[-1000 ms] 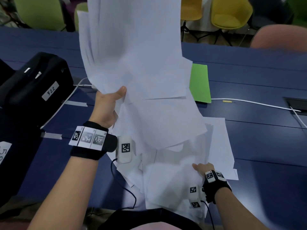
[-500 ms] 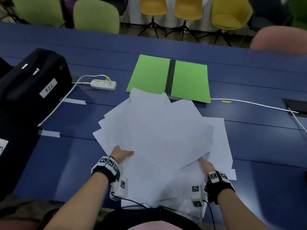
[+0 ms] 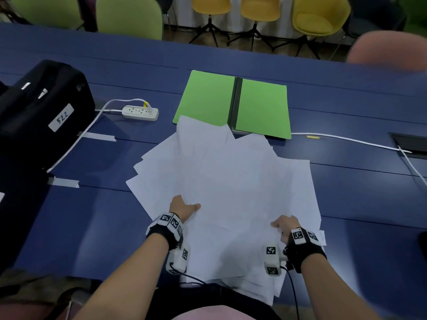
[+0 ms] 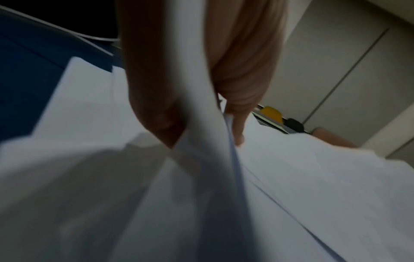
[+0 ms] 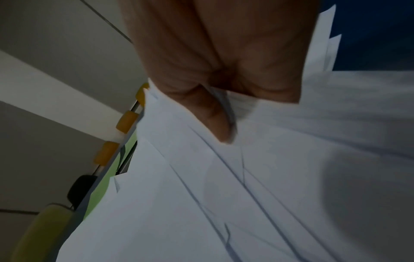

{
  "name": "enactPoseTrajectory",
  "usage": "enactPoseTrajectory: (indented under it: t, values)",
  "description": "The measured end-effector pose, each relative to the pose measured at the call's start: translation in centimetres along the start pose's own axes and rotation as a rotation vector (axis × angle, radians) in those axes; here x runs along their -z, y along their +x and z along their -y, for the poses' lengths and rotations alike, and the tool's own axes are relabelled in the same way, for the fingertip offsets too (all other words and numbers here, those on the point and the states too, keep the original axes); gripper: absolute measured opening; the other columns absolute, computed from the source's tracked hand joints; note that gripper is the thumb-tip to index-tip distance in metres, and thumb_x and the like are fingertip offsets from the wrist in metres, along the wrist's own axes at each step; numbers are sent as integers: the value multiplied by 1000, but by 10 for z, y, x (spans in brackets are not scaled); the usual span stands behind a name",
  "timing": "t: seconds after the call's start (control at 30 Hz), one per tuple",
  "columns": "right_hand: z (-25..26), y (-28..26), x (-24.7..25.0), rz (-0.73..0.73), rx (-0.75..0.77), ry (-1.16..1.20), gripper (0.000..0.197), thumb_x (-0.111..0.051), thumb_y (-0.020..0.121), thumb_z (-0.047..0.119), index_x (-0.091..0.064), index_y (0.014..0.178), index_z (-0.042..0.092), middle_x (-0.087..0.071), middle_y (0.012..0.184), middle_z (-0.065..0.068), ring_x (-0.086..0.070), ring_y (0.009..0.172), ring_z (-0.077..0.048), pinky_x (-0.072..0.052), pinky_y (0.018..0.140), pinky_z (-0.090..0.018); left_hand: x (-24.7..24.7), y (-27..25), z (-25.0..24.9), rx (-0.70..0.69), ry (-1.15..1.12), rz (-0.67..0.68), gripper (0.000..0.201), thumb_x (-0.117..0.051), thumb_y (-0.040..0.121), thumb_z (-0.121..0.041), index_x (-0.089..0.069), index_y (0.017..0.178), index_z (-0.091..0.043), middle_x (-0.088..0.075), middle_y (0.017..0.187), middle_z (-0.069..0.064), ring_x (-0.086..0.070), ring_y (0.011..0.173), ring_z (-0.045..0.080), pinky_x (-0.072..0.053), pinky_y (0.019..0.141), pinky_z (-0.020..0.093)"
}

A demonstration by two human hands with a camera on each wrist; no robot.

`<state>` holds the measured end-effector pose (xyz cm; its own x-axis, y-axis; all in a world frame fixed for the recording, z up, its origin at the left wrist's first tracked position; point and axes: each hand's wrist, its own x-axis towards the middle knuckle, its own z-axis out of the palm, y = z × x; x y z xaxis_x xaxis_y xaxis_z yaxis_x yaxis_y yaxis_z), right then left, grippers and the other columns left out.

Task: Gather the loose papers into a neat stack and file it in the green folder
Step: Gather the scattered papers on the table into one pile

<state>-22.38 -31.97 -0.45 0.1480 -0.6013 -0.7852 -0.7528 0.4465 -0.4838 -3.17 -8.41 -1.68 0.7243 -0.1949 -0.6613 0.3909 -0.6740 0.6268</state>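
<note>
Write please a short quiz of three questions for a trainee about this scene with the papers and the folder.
1. True or false: the green folder lies open on the table.
2. Which hand grips the papers? A) only the left hand B) only the right hand C) both
3. Fill in: the far edge of the papers overlaps the near edge of the ____.

Key
1. True
2. C
3. folder

— What stands past the blue table, ahead of the hands?
— Green chairs to the left, yellow chairs to the right, a pink chair far right.
</note>
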Motion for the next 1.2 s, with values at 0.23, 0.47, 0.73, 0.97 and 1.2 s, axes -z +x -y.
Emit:
enactPoseTrajectory:
  t: [0.23, 0.47, 0.73, 0.97, 1.2]
  values:
    - [4, 3, 9, 24, 50, 296, 24, -57, 90, 26, -60, 111, 16, -55, 103, -7, -57, 90, -28, -54, 84, -44, 1, -6, 1, -23, 21, -183, 49, -69, 84, -19, -51, 126, -1, -57, 131, 17, -52, 123, 33, -42, 104, 38]
    - [7, 7, -13, -114, 105, -171, 24, -44, 87, -6, -58, 106, -7, -64, 100, -20, -55, 88, -31, -46, 74, -32, -12, -9, -12, 61, 53, -42, 60, -61, 91, -20, -36, 138, 8, -42, 145, 21, -42, 133, 33, -36, 105, 34]
    - [19, -13, -18, -40, 80, -149, 67, -78, 76, 28, -50, 127, -5, -60, 120, -22, -58, 103, -35, -44, 81, -33, -22, 0, -9, 13, 32, 54, 37, -67, 85, -36, -58, 100, -3, -61, 94, 8, -58, 91, 25, -46, 60, 25]
    - [-10, -20, -33, -172, 171, -240, 39, -81, 71, 25, -57, 94, 5, -67, 111, -22, -60, 91, -32, -48, 80, -36, 54, 8, 17, 316, 115, -572, 70, -71, 75, -29, -40, 129, 4, -40, 133, 23, -43, 120, 39, -37, 98, 47]
    - [-7, -17, -37, -160, 189, -153, 45, -77, 72, 11, -60, 111, -2, -66, 113, -24, -62, 102, -38, -51, 86, -39, 62, 17, 19, 302, -182, -513, 51, -60, 81, -3, -44, 129, 4, -34, 137, 23, -55, 97, 40, -41, 78, 38]
